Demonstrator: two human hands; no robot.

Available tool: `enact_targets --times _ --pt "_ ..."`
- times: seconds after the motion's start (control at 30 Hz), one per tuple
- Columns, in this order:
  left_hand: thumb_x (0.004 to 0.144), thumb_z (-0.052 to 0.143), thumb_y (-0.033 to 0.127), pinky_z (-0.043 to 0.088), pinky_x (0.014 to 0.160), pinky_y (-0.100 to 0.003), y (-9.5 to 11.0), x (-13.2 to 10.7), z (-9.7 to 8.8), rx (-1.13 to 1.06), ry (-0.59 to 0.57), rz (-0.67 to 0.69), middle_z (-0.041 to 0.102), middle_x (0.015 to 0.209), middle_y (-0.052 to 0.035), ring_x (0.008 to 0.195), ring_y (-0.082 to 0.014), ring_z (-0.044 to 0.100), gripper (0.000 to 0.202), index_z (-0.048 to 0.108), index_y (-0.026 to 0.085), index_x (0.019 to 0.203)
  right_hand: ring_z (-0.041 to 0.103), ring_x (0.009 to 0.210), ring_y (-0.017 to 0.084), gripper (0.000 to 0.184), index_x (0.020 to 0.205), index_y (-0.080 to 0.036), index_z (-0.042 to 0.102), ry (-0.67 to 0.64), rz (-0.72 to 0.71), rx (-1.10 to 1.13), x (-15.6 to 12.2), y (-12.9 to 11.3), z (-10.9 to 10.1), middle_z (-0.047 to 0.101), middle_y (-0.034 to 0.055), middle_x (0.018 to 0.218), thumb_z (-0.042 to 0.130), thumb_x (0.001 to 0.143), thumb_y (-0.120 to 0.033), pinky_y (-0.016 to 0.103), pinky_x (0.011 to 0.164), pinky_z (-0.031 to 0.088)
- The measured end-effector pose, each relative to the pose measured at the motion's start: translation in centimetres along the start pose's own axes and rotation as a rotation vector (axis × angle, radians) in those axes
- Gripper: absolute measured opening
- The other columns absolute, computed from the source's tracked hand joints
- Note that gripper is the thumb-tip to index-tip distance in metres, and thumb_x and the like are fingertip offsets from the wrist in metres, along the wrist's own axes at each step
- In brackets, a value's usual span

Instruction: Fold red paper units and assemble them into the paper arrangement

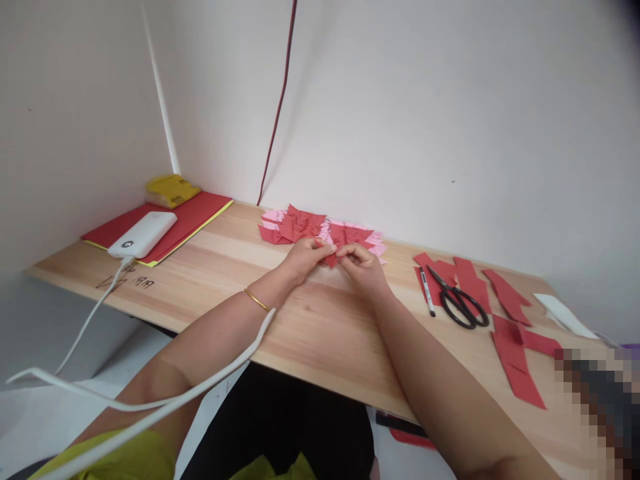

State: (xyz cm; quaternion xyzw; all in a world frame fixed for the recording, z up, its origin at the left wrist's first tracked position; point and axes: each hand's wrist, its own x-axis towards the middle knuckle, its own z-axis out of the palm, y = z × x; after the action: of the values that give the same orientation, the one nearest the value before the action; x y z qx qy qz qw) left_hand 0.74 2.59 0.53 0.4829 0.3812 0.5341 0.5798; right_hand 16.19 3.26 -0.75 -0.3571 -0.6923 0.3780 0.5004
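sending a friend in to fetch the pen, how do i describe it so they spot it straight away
Along the wooden table, go right past the person's right hand to the scattered red paper pieces. The pen lies beside the black-handled scissors, on their left. Its slim white barrel sets it apart from the flat red paper and the dark scissors.

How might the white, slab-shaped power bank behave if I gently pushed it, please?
The power bank would probably slide, not roll, given its flat shape. The white cable plugged in may tug back, and the red paper sheet beneath might shift.
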Motion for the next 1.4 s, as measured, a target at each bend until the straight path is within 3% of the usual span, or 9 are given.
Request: enact_targets --times 0.23,0.37,0.6,0.83,1.07,1.4 --pt "0.062 0.073 0.031 0.044 0.064 -0.026 0.1 0.1 -0.1 0.007 0.016 0.042 0.063 0.060 -0.0029 0.058 -0.0112 0.056 0.022 0.064 0.011 0.061 0.060 0.075 0.014 0.024 0.091 -0.022 0.057 0.013 0.114 0.138 0.0 0.2 0.1 0.063 0.0008 0.085 0.064 0.074 -0.037 0.029 0.071 0.048" --pt "0.064 0.071 0.033 0.045 0.069 -0.027 0.0 0.1 -0.2 0.049 0.030 0.093 0.064 0.065 -0.0028 0.063 -0.0121 0.058 0.022 0.064 0.012 0.065 0.060 0.070 0.014 0.026 0.094 -0.021 0.057 0.012 0.199 0.172 0.0 0.2 0.1 0.062 -0.0001 0.074 0.056 0.081 -0.043 0.030 0.072 0.049" --pt "0.071 0.066 0.033 0.041 0.068 -0.024 0.2 -0.2 -0.2 0.287 0.042 0.206 0.061 0.066 -0.0004 0.065 -0.0110 0.054 0.019 0.064 0.014 0.067 0.058 0.070 0.015 0.024 0.082 -0.020 0.057 -0.011 0.082 -0.056 -0.2 -0.9 0.3 0.063 0.0018 0.076 0.058 0.079 -0.043 0.028 0.066 0.047" --pt "0.072 0.064 0.032 0.040 0.068 -0.024 0.4 -0.3 -0.2 0.314 0.029 0.204 0.061 0.068 -0.0011 0.066 -0.0112 0.053 0.019 0.063 0.014 0.067 0.058 0.067 0.015 0.021 0.081 -0.019 0.057 0.000 0.071 -0.150 -0.2 -1.4 0.2 0.063 0.0017 0.073 0.053 0.081 -0.040 0.028 0.065 0.046" --pt "0.068 0.062 0.025 0.037 0.061 -0.023 0.6 -0.6 0.1 0.450 0.016 0.223 0.058 0.060 0.0001 0.060 -0.0103 0.050 0.014 0.060 0.014 0.058 0.050 0.059 0.013 0.014 0.068 -0.021 0.053 0.034 0.060 -0.226 -0.3 -1.2 0.3 0.057 -0.0011 0.064 0.055 0.076 -0.032 0.026 0.057 0.040" --pt "0.065 0.065 0.025 0.037 0.061 -0.023 0.3 -0.2 -0.1 0.193 -0.013 0.136 0.055 0.059 0.0017 0.057 -0.0085 0.048 0.014 0.058 0.014 0.060 0.060 0.065 0.014 0.009 0.074 -0.021 0.057 -0.010 0.172 -0.046 -0.1 -1.2 0.2 0.064 -0.0011 0.066 0.051 0.074 -0.028 0.028 0.066 0.047"
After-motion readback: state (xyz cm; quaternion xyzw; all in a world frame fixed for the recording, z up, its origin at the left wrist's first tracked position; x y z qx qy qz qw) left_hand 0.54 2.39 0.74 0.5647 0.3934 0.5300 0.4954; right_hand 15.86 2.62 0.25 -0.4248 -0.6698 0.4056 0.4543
